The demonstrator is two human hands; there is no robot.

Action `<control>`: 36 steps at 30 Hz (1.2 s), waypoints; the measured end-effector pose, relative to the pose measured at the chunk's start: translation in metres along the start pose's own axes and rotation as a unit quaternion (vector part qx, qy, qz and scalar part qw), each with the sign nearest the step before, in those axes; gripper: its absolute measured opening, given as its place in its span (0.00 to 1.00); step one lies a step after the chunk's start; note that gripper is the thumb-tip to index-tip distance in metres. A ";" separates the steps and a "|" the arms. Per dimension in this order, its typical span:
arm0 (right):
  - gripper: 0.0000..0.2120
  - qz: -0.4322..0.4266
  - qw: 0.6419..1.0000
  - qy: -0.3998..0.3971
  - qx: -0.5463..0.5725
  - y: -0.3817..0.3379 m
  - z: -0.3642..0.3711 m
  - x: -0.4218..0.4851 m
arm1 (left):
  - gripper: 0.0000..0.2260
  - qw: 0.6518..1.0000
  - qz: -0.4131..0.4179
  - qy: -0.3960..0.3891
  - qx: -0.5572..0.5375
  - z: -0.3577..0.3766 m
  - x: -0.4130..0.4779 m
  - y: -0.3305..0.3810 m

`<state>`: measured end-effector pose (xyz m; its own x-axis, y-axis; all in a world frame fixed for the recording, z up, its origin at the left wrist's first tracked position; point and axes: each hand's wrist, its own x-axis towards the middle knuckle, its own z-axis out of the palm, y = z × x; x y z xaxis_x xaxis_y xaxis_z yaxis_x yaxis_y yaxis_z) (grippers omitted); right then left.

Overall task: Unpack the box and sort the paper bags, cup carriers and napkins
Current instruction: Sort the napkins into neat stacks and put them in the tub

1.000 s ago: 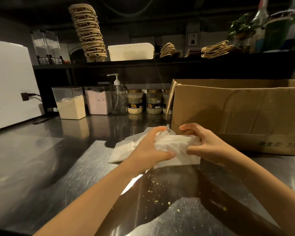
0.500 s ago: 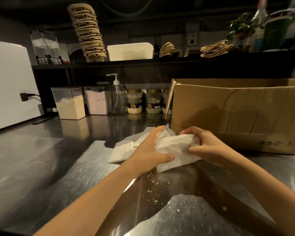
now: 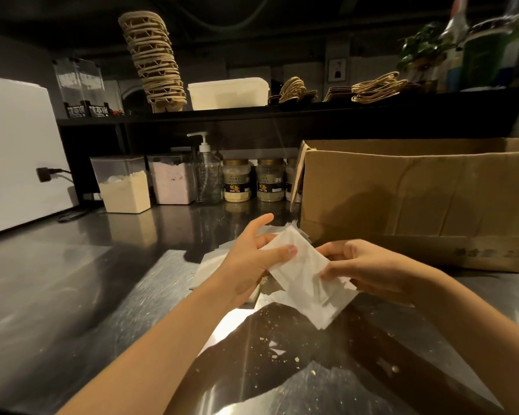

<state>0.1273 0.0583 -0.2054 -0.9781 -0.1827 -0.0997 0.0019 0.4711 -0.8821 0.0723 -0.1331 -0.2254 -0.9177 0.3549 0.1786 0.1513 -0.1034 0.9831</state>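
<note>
White napkins, a thin folded stack, hang tilted above the steel counter, caught between the two hands. The left hand grips the stack's far left corner. Its thumb lies flat across the top sheet, its lower fingers curl behind, and its forefinger sticks out straight and free. The right hand pinches the stack's right edge between thumb and curled fingers. The stack's near corner points down toward the counter.

Behind the left hand a loose pile of more white sheets lies flat on the counter. It sits just beside the near left corner of the open cardboard box, which stands to the right. On the far shelf, a leaning tower of cup carriers stands left of a white tub. Paper bags with twisted handles lie further right.
</note>
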 end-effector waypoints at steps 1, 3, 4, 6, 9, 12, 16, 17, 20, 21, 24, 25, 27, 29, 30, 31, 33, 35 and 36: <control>0.09 0.004 1.000 -0.008 0.020 -0.001 0.002 -0.001 | 0.33 1.000 -0.004 -0.003 -0.012 0.001 -0.001 0.001; 0.11 0.004 0.998 -0.013 0.054 -0.003 0.007 -0.001 | 0.31 1.000 -0.009 -0.014 -0.025 0.002 -0.002 0.001; 0.14 0.004 0.998 -0.016 0.057 -0.003 0.010 -0.001 | 0.31 0.999 -0.008 -0.020 -0.024 0.003 -0.002 0.001; 0.18 0.000 0.999 -0.023 0.031 -0.002 0.016 0.000 | 0.29 0.999 -0.006 -0.030 -0.015 0.006 -0.004 0.001; 0.15 -0.012 0.998 -0.015 0.059 0.000 0.018 0.001 | 0.24 0.998 -0.037 -0.035 -0.046 0.008 -0.006 0.002; 0.21 -0.028 0.988 0.026 0.150 -0.002 0.016 0.001 | 0.18 0.986 -0.088 -0.098 -0.106 0.008 -0.010 0.003; 0.25 -0.032 0.983 0.081 0.160 -0.002 0.025 0.002 | 0.17 0.976 -0.129 -0.155 -0.082 0.012 -0.014 -0.001; 0.25 -0.031 0.982 0.090 0.162 -0.002 0.029 0.003 | 0.16 0.978 -0.129 -0.148 -0.067 0.012 -0.013 -0.002; 0.25 -0.037 0.978 0.104 0.179 -0.005 0.035 0.007 | 0.10 0.987 -0.122 -0.097 -0.040 0.005 -0.009 -0.001; 0.23 -0.040 0.976 0.105 0.185 -0.006 0.036 0.009 | 0.10 0.988 -0.123 -0.087 -0.039 0.002 -0.008 0.000; 0.19 -0.038 0.977 0.127 0.168 -0.009 0.043 0.012 | 0.08 0.989 -0.126 -0.071 -0.044 -0.004 -0.008 0.007; 0.18 -0.038 0.978 0.142 0.150 -0.010 0.044 0.013 | 0.09 0.989 -0.125 -0.058 -0.055 -0.007 -0.008 0.009; 0.16 -0.045 0.977 0.174 0.117 -0.012 0.044 0.016 | 0.12 0.988 -0.119 -0.018 -0.099 -0.018 -0.006 0.016; 0.15 -0.053 0.976 0.204 0.057 -0.011 0.042 0.018 | 0.13 0.984 -0.110 0.031 -0.133 -0.032 -0.003 0.024; 0.15 -0.060 0.975 0.215 0.002 -0.010 0.041 0.019 | 0.13 0.982 -0.109 0.053 -0.147 -0.038 -0.002 0.029; 0.14 -0.071 0.971 0.220 -0.060 -0.010 0.039 0.020 | 0.13 0.979 -0.109 0.072 -0.160 -0.044 -0.001 0.034; 0.14 -0.097 0.958 0.217 -0.161 -0.010 0.040 0.023 | 0.13 0.977 -0.101 0.095 -0.163 -0.053 0.002 0.042; 0.15 -0.120 0.943 0.213 -0.225 -0.011 0.041 0.028 | 0.13 0.979 -0.093 0.108 -0.148 -0.062 0.002 0.048; 0.16 -0.135 0.933 0.216 -0.255 -0.012 0.043 0.032 | 0.14 0.979 -0.093 0.115 -0.143 -0.066 0.002 0.048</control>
<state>0.1052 0.0099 -0.2180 -0.9216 -0.0407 0.3861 -0.2477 0.8274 -0.5041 0.0535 -0.1987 -0.1810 -0.9828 0.1779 -0.0494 -0.1059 -0.3242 0.9400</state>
